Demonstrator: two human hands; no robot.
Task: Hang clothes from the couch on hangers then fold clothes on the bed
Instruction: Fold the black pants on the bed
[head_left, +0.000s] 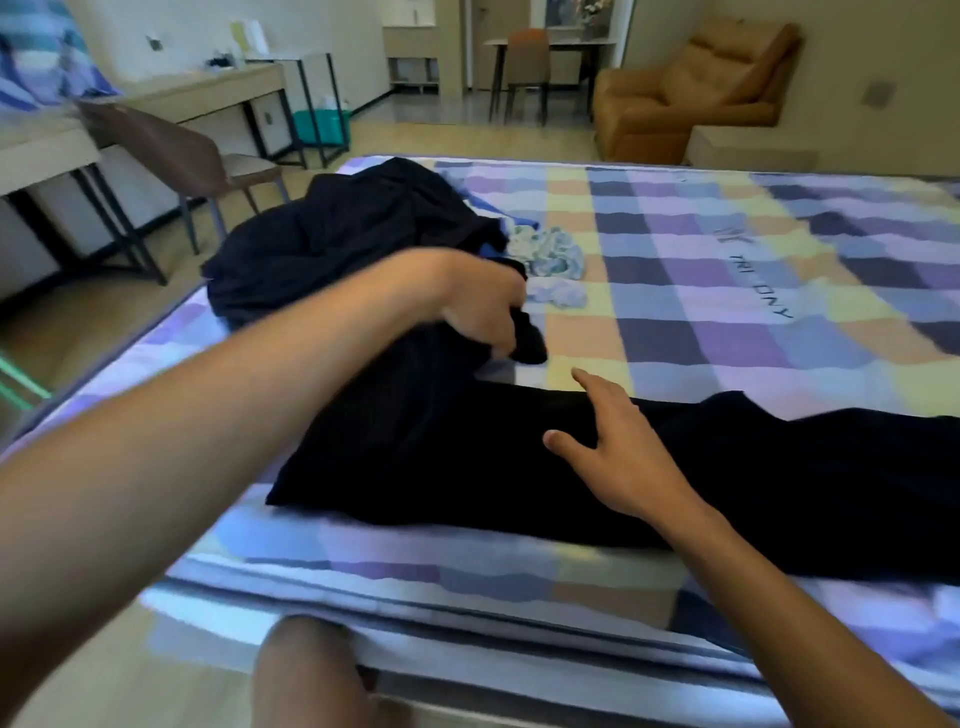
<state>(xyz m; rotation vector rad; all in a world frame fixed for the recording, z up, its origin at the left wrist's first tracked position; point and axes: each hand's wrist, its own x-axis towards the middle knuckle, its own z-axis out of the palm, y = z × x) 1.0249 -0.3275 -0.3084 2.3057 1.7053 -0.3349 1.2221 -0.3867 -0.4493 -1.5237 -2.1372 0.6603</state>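
Observation:
A dark navy garment (779, 483) lies spread across the near side of the checked bed (727, 291). My left hand (485, 306) grips a bunched end of that dark cloth, lifted a little above the sheet. My right hand (618, 447) rests flat on the garment with fingers straight and spread. Behind my left hand sits a heap of dark clothes (353, 234). Beside the heap lies a small crumpled white and blue patterned piece (550, 254).
A brown chair (182, 150) and a long desk (208, 93) stand left of the bed. An orange armchair (691, 88) stands at the back right, with a small table and chair (530, 62) behind. My knee (306, 670) is against the bed's near edge.

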